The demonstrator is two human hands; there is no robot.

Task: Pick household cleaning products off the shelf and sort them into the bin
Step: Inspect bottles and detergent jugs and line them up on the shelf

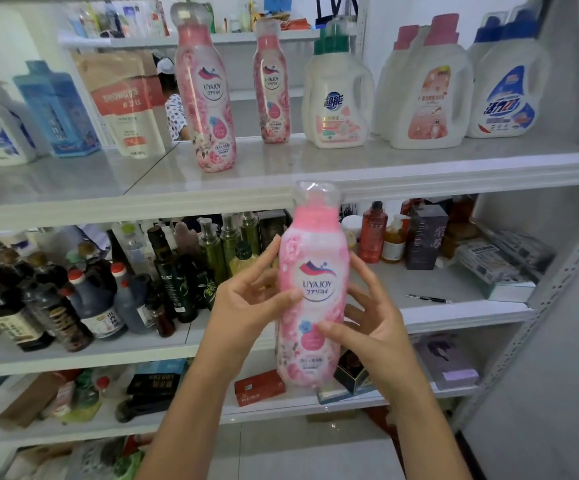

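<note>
While the white shelving unit (419, 168) fills my view, I hold the pink UYAJOY bottle (310, 289) upright in front of its middle shelves, left hand (246, 306) and right hand (374, 327) each curled partway round a side. Its glossy wrap could slip through such a light, fingertip hold. No bin is in view, and the small label print is unreadable.

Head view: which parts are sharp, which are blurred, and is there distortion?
Head view: the pink bottle held in both hands is fairly sharp; the dark bottles at lower left are blurred; the shelf edge bends from the wide lens.
</note>
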